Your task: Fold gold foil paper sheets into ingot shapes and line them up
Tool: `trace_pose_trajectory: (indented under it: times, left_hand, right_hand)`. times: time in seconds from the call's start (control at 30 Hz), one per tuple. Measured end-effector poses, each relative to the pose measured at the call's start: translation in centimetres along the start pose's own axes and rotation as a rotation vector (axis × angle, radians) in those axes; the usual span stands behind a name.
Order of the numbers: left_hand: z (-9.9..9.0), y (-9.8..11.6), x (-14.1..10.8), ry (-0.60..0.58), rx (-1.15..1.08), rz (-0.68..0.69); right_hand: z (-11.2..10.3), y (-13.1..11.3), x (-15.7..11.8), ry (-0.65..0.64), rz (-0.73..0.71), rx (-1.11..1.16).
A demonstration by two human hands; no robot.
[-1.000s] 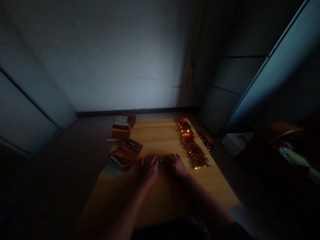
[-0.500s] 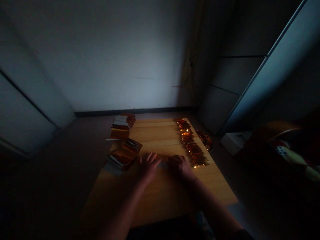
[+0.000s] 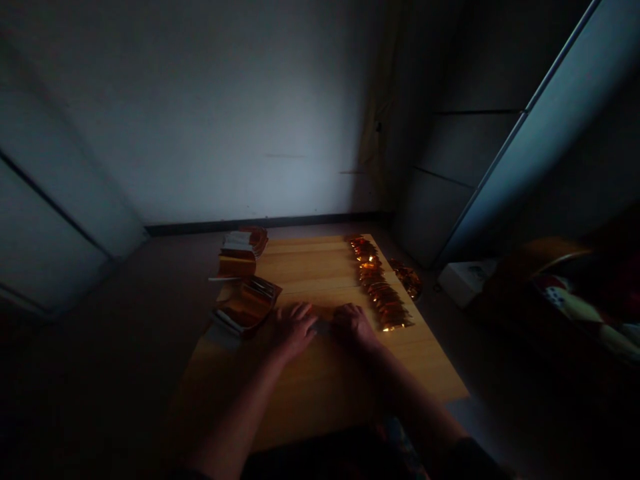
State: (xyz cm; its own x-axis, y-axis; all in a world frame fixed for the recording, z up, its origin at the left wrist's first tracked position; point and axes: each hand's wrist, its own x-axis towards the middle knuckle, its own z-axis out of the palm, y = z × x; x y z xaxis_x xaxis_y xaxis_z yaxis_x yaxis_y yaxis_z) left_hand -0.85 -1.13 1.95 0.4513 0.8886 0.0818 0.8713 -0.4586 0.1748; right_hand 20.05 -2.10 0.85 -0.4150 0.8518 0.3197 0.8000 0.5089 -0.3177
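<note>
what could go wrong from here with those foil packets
The right hand sits close to the row of gold foil packets, so a slip could knock it out of line. The stacked packets lie at the left edge of the table and might slide off. The dim light could also hide misplaced packets.

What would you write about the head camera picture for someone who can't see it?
A person's left hand and right hand rest close together on a light wooden table, with something small between them, too dim to make out. A long row of shiny orange foil packets lies to the right, and two stacks of orange packets sit to the left.
</note>
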Motion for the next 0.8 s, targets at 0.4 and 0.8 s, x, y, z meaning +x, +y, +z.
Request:
trace_pose_trajectory:
  times: [0.4, 0.8]
  left_hand:
    - [-1.3, 2.2, 0.1, 0.012, 0.003, 0.057]
    - [1.0, 2.9, -0.7, 0.185, 0.028, -0.043]
  right_hand:
    - [0.1, -0.2, 0.6, -0.026, 0.001, -0.034]
    - [-0.8, 0.8, 0.4, -0.065, -0.082, 0.043]
